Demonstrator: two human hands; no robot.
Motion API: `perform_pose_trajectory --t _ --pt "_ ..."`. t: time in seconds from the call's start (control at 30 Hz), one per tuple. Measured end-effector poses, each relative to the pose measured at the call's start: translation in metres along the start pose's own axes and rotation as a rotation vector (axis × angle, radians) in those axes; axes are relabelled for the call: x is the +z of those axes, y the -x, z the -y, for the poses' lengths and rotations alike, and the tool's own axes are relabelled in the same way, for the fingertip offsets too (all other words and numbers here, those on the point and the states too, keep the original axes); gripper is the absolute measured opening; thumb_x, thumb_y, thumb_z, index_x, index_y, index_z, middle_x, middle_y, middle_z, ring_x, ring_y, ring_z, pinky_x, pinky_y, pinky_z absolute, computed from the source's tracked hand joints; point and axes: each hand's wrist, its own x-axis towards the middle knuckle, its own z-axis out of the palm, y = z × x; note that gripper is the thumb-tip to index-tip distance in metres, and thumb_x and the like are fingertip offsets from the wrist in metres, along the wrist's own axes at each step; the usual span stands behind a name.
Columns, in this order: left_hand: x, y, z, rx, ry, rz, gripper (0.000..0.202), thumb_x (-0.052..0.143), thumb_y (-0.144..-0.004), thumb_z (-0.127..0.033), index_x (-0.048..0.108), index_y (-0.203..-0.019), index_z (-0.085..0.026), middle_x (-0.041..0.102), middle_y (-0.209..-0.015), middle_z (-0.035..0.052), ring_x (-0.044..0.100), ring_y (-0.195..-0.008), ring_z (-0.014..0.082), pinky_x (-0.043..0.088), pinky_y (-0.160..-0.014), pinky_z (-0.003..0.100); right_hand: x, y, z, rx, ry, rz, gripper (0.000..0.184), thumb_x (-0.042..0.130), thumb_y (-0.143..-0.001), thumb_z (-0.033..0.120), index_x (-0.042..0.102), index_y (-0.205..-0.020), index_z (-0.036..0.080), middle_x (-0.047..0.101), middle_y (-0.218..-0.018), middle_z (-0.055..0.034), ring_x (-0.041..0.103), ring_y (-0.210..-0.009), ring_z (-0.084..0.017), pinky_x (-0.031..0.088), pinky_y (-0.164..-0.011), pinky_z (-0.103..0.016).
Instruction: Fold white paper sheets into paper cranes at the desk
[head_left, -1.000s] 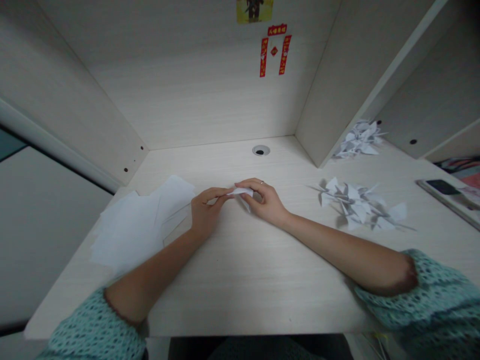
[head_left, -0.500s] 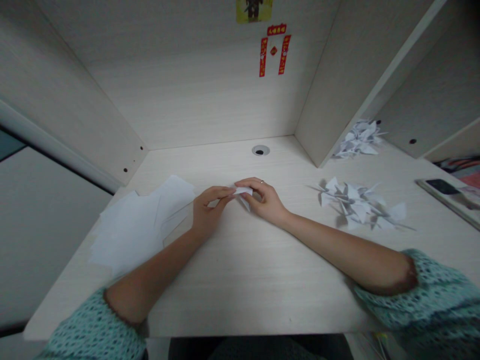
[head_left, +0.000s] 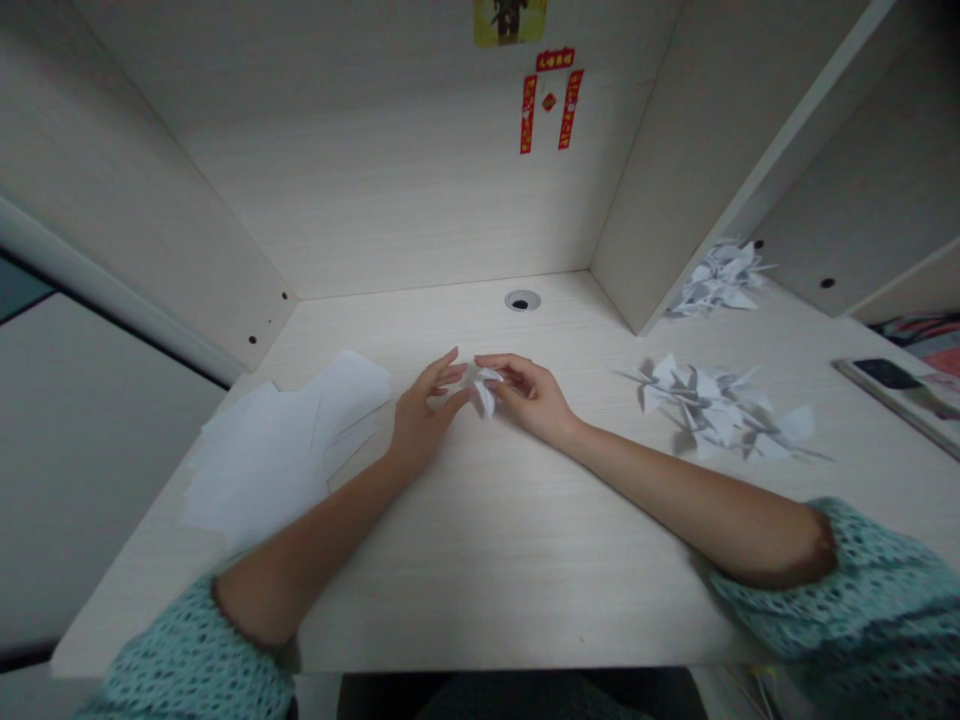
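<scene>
Both your hands meet at the middle of the table (head_left: pixel 480 560), pinching a small folded paper piece (head_left: pixel 485 387) held just above the surface. Your left hand (head_left: pixel 420 418) nips its left edge between thumb and fingertips, the other fingers fanned loose; your right hand (head_left: pixel 534 397) is curled around its right side. Loose white sheets (head_left: pixel 277 450) lie just beside your left wrist. A heap of folded paper cranes (head_left: pixel 712 408) sits well apart on your right, another crane heap (head_left: pixel 718 277) on the side shelf, and a phone (head_left: pixel 887 374) lies beyond. The cable hole (head_left: pixel 522 299) is behind your hands.
</scene>
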Motion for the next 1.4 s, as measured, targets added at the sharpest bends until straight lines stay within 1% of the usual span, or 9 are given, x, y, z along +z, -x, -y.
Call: perform_pose_trajectory --t 0.13,0.3,0.4,0.7,0.77,0.87,1.03,1.17,1.4 --pt "0.001 -0.003 0.003 -0.139 0.171 0.107 0.057 0.061 -0.082 -0.041 0.049 -0.134 -0.019 0.072 -0.103 0.0082 0.067 -0.094 0.0195 0.048 -0.086 0.032 -0.001 0.001 0.009 -0.037 0.017 0.04 0.028 0.061 -0.083 0.028 0.066 -0.11 0.024 0.068 -0.115 -0.007 0.064 -0.104 -0.019 0.049 -0.092 -0.036" --pt "0.001 -0.002 -0.001 -0.164 0.138 0.125 0.052 0.061 -0.081 -0.043 0.057 -0.126 -0.016 0.074 -0.081 0.0022 0.066 -0.079 0.0174 0.047 -0.077 0.028 -0.002 0.001 0.012 -0.075 0.081 0.071 0.029 0.061 -0.084 0.029 0.066 -0.113 0.027 0.067 -0.118 -0.006 0.061 -0.108 -0.021 0.046 -0.093 -0.038" --pt "0.001 -0.002 -0.001 -0.164 0.133 0.116 0.051 0.062 -0.081 -0.04 0.058 -0.125 -0.015 0.073 -0.076 0.0004 0.065 -0.075 0.0162 0.047 -0.076 0.028 -0.002 0.001 0.011 -0.083 0.068 0.088 0.029 0.06 -0.085 0.03 0.066 -0.113 0.027 0.067 -0.12 -0.0062 0.061 -0.111 -0.022 0.046 -0.092 -0.038" --pt "0.001 -0.003 -0.001 -0.183 0.257 0.077 0.042 0.068 -0.076 -0.037 0.067 -0.11 -0.014 0.075 -0.088 0.0064 0.068 -0.083 0.0199 0.049 -0.079 0.03 -0.002 0.0 0.012 -0.108 0.084 0.067 0.027 0.062 -0.082 0.027 0.069 -0.108 0.027 0.064 -0.123 -0.009 0.057 -0.117 -0.022 0.049 -0.089 -0.036" --pt "0.001 -0.003 0.0 -0.181 0.287 0.07 0.042 0.069 -0.075 -0.038 0.067 -0.11 -0.014 0.075 -0.091 0.0074 0.068 -0.085 0.0201 0.049 -0.08 0.03 -0.002 -0.001 0.01 -0.065 0.038 0.061 0.027 0.063 -0.081 0.027 0.07 -0.107 0.026 0.066 -0.121 -0.0087 0.059 -0.113 -0.022 0.049 -0.089 -0.036" --pt "0.0 -0.003 0.001 -0.19 0.32 0.065 0.042 0.07 -0.075 -0.037 0.067 -0.11 -0.014 0.074 -0.096 0.0083 0.068 -0.086 0.0201 0.049 -0.08 0.03 -0.002 -0.002 0.007 0.048 -0.113 0.074 0.028 0.066 -0.079 0.029 0.07 -0.106 0.024 0.071 -0.111 -0.0075 0.066 -0.1 -0.02 0.05 -0.089 -0.036" --pt "-0.001 -0.004 0.0 -0.22 0.373 0.079 0.043 0.071 -0.073 -0.037 0.068 -0.11 -0.015 0.074 -0.098 0.0089 0.069 -0.087 0.0209 0.05 -0.082 0.032 -0.002 -0.004 0.005 0.163 -0.335 0.095 0.025 0.071 -0.075 0.029 0.072 -0.099 0.022 0.075 -0.095 -0.0046 0.07 -0.085 -0.017 0.052 -0.082 -0.032" --pt "-0.002 -0.005 -0.002 -0.239 0.387 0.084 0.043 0.073 -0.071 -0.036 0.069 -0.108 -0.015 0.075 -0.094 0.0085 0.069 -0.085 0.0207 0.051 -0.082 0.032 -0.004 -0.005 0.005 0.21 -0.364 0.082 0.023 0.074 -0.071 0.027 0.073 -0.094 0.023 0.076 -0.089 -0.0034 0.07 -0.079 -0.015 0.052 -0.078 -0.029" --pt "-0.001 -0.005 -0.001 -0.225 0.395 0.092 0.045 0.071 -0.073 -0.039 0.067 -0.111 -0.015 0.075 -0.095 0.0088 0.069 -0.089 0.023 0.051 -0.084 0.035 -0.003 -0.005 0.008 0.225 -0.388 0.083 0.024 0.073 -0.071 0.027 0.074 -0.094 0.024 0.076 -0.09 -0.0025 0.069 -0.081 -0.015 0.052 -0.081 -0.03"
